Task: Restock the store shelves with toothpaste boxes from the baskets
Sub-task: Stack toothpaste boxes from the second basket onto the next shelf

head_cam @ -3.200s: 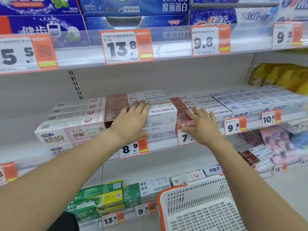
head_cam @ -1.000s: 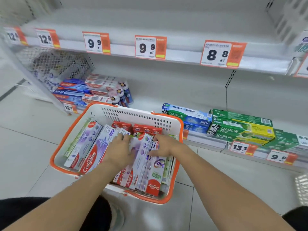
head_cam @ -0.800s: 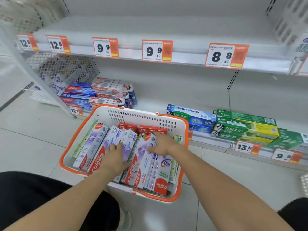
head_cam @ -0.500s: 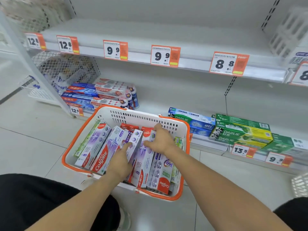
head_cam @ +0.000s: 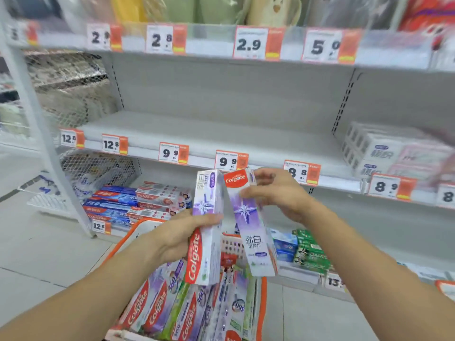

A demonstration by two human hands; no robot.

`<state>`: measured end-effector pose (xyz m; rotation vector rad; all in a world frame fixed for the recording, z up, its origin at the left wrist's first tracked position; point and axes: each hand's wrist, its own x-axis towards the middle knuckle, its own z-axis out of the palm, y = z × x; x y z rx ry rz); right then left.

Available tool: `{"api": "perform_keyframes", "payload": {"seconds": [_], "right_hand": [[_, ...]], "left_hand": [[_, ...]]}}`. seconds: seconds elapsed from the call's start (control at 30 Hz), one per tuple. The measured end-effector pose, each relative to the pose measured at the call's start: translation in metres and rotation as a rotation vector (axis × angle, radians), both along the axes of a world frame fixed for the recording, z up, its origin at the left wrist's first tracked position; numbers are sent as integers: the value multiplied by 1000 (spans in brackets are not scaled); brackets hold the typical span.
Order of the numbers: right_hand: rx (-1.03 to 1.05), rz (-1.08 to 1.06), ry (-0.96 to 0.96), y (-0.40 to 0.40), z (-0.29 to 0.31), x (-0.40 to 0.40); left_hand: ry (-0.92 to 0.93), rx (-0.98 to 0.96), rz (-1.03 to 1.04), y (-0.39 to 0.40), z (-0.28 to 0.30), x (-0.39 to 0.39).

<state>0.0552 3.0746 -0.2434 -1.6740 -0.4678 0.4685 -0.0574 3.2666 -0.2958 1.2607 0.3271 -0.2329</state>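
Toothpaste boxes [head_cam: 172,308] fill the orange-rimmed basket [head_cam: 264,306].

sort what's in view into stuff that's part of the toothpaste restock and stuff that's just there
Part of the job:
- left hand, grip on a purple Colgate box
- right hand, holding a second purple Colgate box
- orange-rimmed basket of Colgate boxes
- bare middle shelf with 9.9 tags

Just there:
- green Darlie boxes
- blue and red Colgate boxes on the bottom shelf
- white boxes at right
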Motion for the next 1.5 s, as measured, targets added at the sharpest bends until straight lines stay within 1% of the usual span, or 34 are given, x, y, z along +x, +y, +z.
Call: {"api": "perform_keyframes", "payload": {"seconds": [0.1, 0.2, 0.3, 0.37, 0.4, 0.43, 0.5, 0.6, 0.63, 0.7, 0.73, 0.77, 0.8, 0.9, 0.93, 1.0, 1.07, 1.13, 1.2, 1.27, 1.37, 1.4, 1.43, 1.5], "right_hand": [[113, -198, -74, 9, 15, -9], [216, -315, -30, 14, 10, -11], [214, -378, -43, 21, -10, -3], [180, -377, -38, 27, -23, 12], [182, -328, 14, 28, -26, 21], [200, -249, 108, 27, -26, 31], [203, -40, 292, 23, -25, 54], [-38, 268, 373, 17, -35, 91], [-92, 400, 441, 20, -40, 97], [-97, 614, 600, 35, -49, 104], [-102, 662, 626, 43, -54, 107], [-135, 676, 609, 51, -55, 108], [-189, 652, 548, 58, -56, 110], [-383, 540, 232, 69, -47, 113], [-404, 526, 122, 70, -44, 114], [-394, 595, -15, 69, -36, 116], [-417, 694, -89, 64, -31, 120], [-415, 702, -52, 57, -26, 125], [-391, 615, -29, 47, -17, 133], [-359, 495, -87, 36, 0, 141], [-162, 250, -92, 19, 27, 152], [-114, 156, -139, 15, 35, 154], [-119, 58, -250, 11, 39, 157], [-258, -108, -544, 1, 44, 164]], "left_hand": [[-95, -40, -4, -25, 13, 0], [-151, -22, 69, -39, 11, 9], [-181, 36, 156, -42, 5, 30], [-183, 96, 219, -42, 0, 45], [-175, 104, 251, -41, -3, 53], [-162, 96, 276, -38, -7, 60], [-134, 36, 307, -28, -10, 73], [-125, -60, 256, -10, -9, 89], [-133, -71, 240, -4, -10, 93], [-147, -81, 264, 7, -14, 97], [-155, -81, 286, 11, -14, 98], [-166, -73, 301, 16, -13, 100], [-180, -55, 307, 21, -12, 103], [-217, -3, 358, 37, -10, 112], [-223, 8, 379, 42, -10, 115], [-233, 24, 407, 47, -13, 119], [-241, 48, 431, 47, -14, 124], [-243, 49, 470, 42, -14, 129], [-251, 26, 510, 38, -12, 135], [-256, 36, 505, 35, -11, 141], [-232, 66, 463, 27, -12, 145], [-219, 68, 441, 23, -14, 146], [-209, 70, 414, 19, -14, 147], [-190, 75, 364, 11, -17, 147]]}}
